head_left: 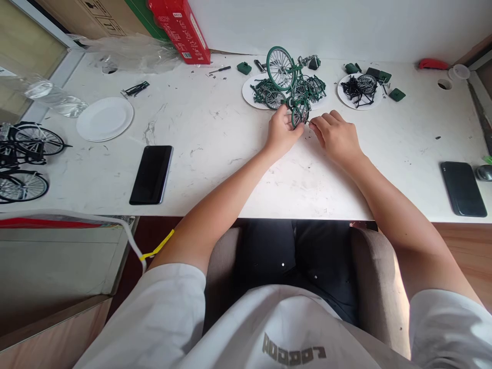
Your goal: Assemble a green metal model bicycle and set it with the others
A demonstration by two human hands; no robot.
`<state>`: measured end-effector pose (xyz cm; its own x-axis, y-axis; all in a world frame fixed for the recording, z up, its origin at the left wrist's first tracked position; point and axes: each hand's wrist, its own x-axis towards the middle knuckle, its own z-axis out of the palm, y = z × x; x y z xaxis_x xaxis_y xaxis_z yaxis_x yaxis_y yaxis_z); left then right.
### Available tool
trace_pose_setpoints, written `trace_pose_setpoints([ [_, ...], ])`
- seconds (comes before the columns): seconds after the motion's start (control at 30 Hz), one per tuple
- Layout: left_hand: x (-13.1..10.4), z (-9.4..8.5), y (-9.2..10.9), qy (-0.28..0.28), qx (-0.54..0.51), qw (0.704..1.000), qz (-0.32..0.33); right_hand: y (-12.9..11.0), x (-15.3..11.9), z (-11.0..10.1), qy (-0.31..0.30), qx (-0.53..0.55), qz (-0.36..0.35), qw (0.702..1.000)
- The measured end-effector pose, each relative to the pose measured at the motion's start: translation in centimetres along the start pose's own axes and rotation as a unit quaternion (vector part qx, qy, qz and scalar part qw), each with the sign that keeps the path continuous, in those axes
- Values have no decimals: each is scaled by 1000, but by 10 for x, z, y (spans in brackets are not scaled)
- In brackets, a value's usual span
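A green model bicycle (295, 77) is held over the front of a white plate, its larger wheel raised toward the wall. Wrapped around its near, smaller wheel is my left hand (283, 128), with fingers and thumb gripping it. My right hand (334, 130) is closed in a pinch just right of that wheel; whatever its fingertips hold is too small to make out. Under the bicycle, the white plate (248, 96) bears a pile of green bicycle parts (315, 89). A second plate (342, 97) at the right carries black parts and a loose wheel (367, 83).
Small green pieces (397, 94) lie around the plates. A red box (184, 31) stands at the back. Toward the left are empty stacked plates (105, 119), a phone (151, 174) and black model bicycles (26, 159). Another phone (463, 188) rests at the right edge.
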<state>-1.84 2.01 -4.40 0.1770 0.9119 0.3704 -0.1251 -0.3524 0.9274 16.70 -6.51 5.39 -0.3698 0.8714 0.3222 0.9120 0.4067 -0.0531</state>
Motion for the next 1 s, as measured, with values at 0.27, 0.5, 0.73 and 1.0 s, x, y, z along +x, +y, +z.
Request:
trace_pose_setpoints([
  [0.27, -1, -1, -5, -14, 27, 999, 39, -2, -1, -1, -1, -6, 13, 1000],
  [0.5, -4, 2, 3, -7, 51, 996, 74, -3, -4, 1, 12, 160, 66, 985],
  [0.73, -4, -2, 13, -13, 81, 991, 110, -15, -3, -5, 42, 240, 85, 966],
  [1.0, -1, -2, 13, -12, 76, 990, 117, -14, -3, 0, 81, 207, 74, 972],
])
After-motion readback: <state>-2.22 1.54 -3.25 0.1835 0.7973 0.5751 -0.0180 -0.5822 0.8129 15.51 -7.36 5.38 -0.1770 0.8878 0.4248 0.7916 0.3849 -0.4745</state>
